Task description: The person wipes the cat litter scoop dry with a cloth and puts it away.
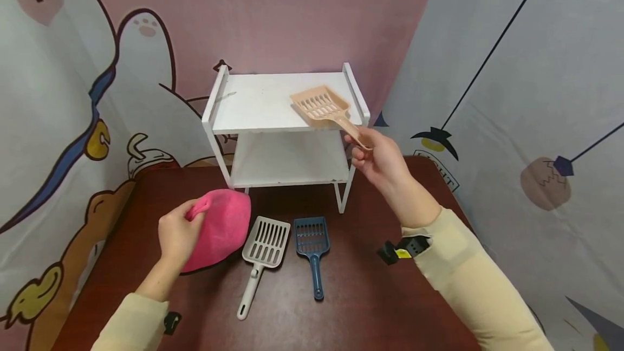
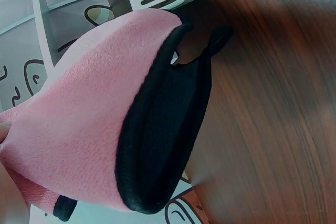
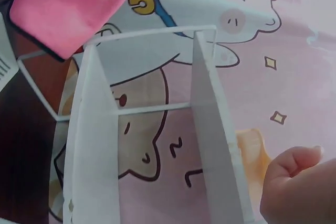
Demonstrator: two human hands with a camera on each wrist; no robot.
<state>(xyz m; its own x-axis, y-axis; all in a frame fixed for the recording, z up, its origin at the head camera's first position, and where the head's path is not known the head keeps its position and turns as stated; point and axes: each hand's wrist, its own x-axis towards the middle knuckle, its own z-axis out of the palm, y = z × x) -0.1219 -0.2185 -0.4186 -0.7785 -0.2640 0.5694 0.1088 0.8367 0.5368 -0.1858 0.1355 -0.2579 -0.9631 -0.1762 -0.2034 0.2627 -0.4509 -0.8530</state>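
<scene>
Right grip (image 1: 377,164) has the handle end of the peach slotted scoop (image 1: 327,108) pinched between thumb and fingers. Scoop is matte-looking, plain peach all over: shallow, roughly square pan with a raised rim, long narrow slots through the floor, slim handle angling down-right out of the pan. It's over the right part of the top shelf (image 1: 258,102) of a white 2-tier rack; can't tell if the pan touches the shelf. In the right wrist view, only a bit of it shows past the shelf edge, next to the hand. Left grip (image 1: 179,236) is pinching a bunched corner of a pink cloth (image 1: 226,226). Cloth has a short fuzzy pile, black edge binding (image 2: 126,148), dark inner face, small black loop (image 2: 219,39) at 1 corner; it's folded over on itself, near the rack's left front leg. 2 more slotted scoops lie side by side on the dark red-brown, wood-grained worktop (image 1: 361,302), in front of the rack, handles toward the person: light-grey scoop (image 1: 264,263) just beside the cloth, slotted hole at the handle end; dark blue scoop (image 1: 314,257) to its right, smaller, round hole at the handle end. Cartoon-print backdrop (image 1: 302,20) behind, pink and pale grey.
</scene>
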